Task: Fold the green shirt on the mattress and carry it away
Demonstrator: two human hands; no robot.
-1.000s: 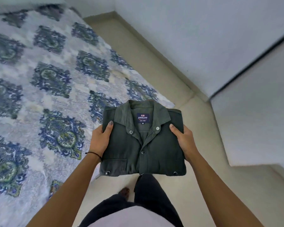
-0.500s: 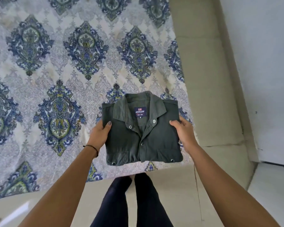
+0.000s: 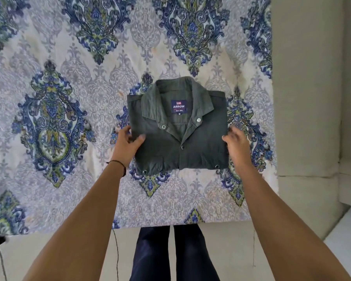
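Since half a second ago the shirt (image 3: pixel 180 145) has moved farther in over the mattress (image 3: pixel 85 199) from its near edge. It is a soft square fold, collar up. The left hand (image 3: pixel 126 148) pinches its left side; the right hand (image 3: pixel 237 147) is blurred at its right side, grip unclear.

Mattress (image 3: pixel 85 179) surface lies open across upper and left frame. Centre taken by the folded green shirt (image 3: pixel 178 147), with my left hand (image 3: pixel 128 148) and right hand (image 3: pixel 236 147) at its side edges. Floor strip (image 3: pixel 304 88) on the right is passable; thin cables (image 3: pixel 118 250) cross lower left.

Shirt (image 3: pixel 180 153) over the mattress (image 3: pixel 69 189) — left hand (image 3: pixel 128 148) at its left edge, right hand (image 3: pixel 236 148) opposite.
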